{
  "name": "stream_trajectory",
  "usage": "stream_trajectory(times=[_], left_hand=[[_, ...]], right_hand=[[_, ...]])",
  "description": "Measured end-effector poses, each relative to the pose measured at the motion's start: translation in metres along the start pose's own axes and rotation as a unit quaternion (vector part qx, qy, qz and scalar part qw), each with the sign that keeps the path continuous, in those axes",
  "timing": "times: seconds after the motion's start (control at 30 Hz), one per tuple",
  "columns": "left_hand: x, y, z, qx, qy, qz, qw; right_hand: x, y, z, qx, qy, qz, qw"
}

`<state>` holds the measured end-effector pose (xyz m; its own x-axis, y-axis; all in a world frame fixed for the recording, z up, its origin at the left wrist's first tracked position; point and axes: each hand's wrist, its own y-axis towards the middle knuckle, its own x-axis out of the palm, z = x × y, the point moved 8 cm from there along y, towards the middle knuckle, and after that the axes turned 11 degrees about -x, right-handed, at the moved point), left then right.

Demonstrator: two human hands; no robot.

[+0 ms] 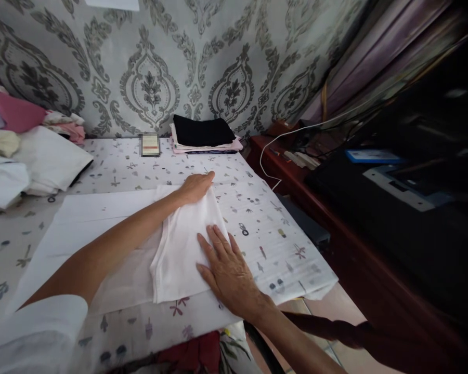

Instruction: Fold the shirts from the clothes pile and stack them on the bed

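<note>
A white garment (pixel 179 265), thin and partly folded over at its right end, lies on the patterned bed sheet (pixel 253 223). My left hand (pixel 197 187) reaches across it and rests at the far edge of the folded part, its fingers pointing right and seen mostly from the side. On the near right edge of the fold, my right hand (pixel 228 272) lies flat with its fingers spread. A hemmed edge runs down the left side of the folded part. Farther left, the rest of the garment is spread out, partly hidden under my left forearm.
A stack of folded clothes with a black piece (pixel 205 131) on top sits by the patterned curtain (pixel 150 78). Loose clothes (pixel 50 156) are heaped at left. A small blurred-out box (pixel 150 145) stands nearby. Right of the bed is a dark red wooden desk (pixel 292 176) with a white cable (pixel 262 156).
</note>
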<state>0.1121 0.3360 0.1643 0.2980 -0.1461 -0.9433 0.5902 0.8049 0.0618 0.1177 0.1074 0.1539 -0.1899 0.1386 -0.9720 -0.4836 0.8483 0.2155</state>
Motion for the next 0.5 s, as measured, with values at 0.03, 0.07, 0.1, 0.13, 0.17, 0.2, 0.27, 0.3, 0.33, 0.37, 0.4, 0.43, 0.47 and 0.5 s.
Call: stream_trajectory(times=[0.03,0.07,0.1,0.13,0.17,0.2,0.27,0.3,0.33,0.37,0.4,0.43,0.47,0.5], left_hand=[[-0.001,-0.002,0.001,0.003,0.006,0.000,1.000],[-0.004,-0.005,0.002,0.005,0.006,0.001,1.000],[-0.007,-0.010,0.001,0.009,0.005,0.002,1.000],[-0.011,-0.017,-0.002,0.016,0.002,0.005,1.000],[-0.015,-0.026,-0.006,0.025,0.002,0.008,1.000],[-0.019,-0.036,-0.012,0.032,0.005,0.009,0.999],[-0.021,-0.055,-0.031,0.026,0.018,-0.014,0.999],[-0.021,-0.063,-0.043,0.009,0.025,-0.037,0.999],[-0.019,-0.069,-0.056,-0.014,0.029,-0.063,0.997],[-0.017,-0.073,-0.066,-0.036,0.031,-0.089,0.995],[-0.017,-0.077,-0.074,-0.054,0.031,-0.110,0.992],[-0.017,-0.079,-0.078,-0.068,0.030,-0.121,0.990],[-0.020,-0.082,-0.078,-0.079,0.030,-0.121,0.989],[-0.023,-0.086,-0.075,-0.085,0.030,-0.113,0.989]], right_hand=[[0.000,-0.001,0.000,-0.002,0.003,0.003,1.000],[0.000,-0.003,0.001,-0.004,0.007,0.007,1.000],[-0.001,-0.004,0.001,-0.006,0.010,0.011,1.000],[-0.001,-0.006,0.002,-0.006,0.012,0.017,1.000],[-0.002,-0.007,0.003,-0.005,0.013,0.023,1.000],[-0.003,-0.009,0.004,-0.005,0.014,0.029,0.999],[-0.003,-0.011,0.004,-0.007,0.017,0.036,0.999],[-0.003,-0.011,0.004,-0.009,0.021,0.037,0.999],[-0.003,-0.012,0.004,-0.009,0.027,0.037,0.999],[-0.003,-0.012,0.004,-0.008,0.036,0.038,0.999],[-0.003,-0.013,0.005,-0.004,0.047,0.042,0.998],[-0.005,-0.014,0.008,0.005,0.060,0.050,0.997],[-0.007,-0.015,0.011,0.019,0.074,0.061,0.995],[-0.009,-0.017,0.017,0.039,0.087,0.073,0.993]])
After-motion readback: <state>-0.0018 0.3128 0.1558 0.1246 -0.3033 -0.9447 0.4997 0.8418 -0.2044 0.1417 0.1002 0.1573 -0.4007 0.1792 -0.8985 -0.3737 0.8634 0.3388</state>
